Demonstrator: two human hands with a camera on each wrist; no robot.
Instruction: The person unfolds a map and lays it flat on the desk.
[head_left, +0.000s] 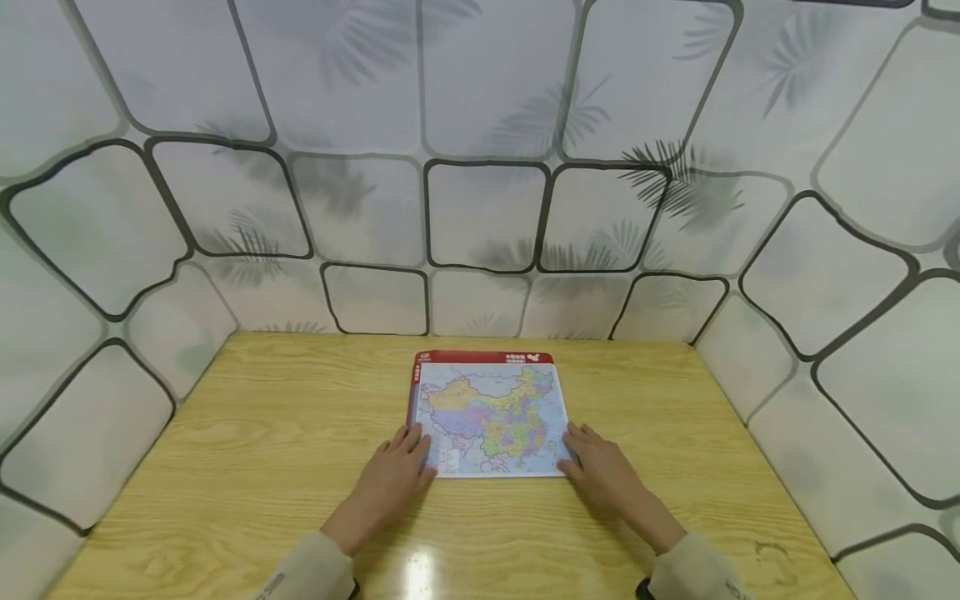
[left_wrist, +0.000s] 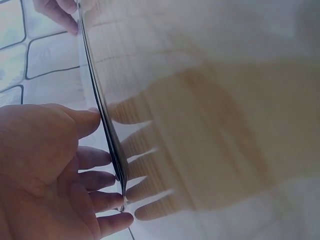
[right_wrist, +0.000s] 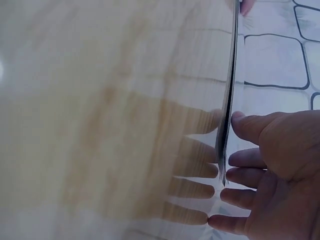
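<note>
Here, map (head_left: 491, 417) on table (head_left: 225, 492), hands (head_left: 396, 465) (head_left: 602, 468) touching edges

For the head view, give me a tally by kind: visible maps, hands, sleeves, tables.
Map: 1
Hands: 2 (left hand, right hand)
Sleeves: 2 (left sleeve, right sleeve)
Table: 1
Total: 6

White lettering (head_left: 516, 358) on the map (head_left: 491, 417) is illegible.
</note>
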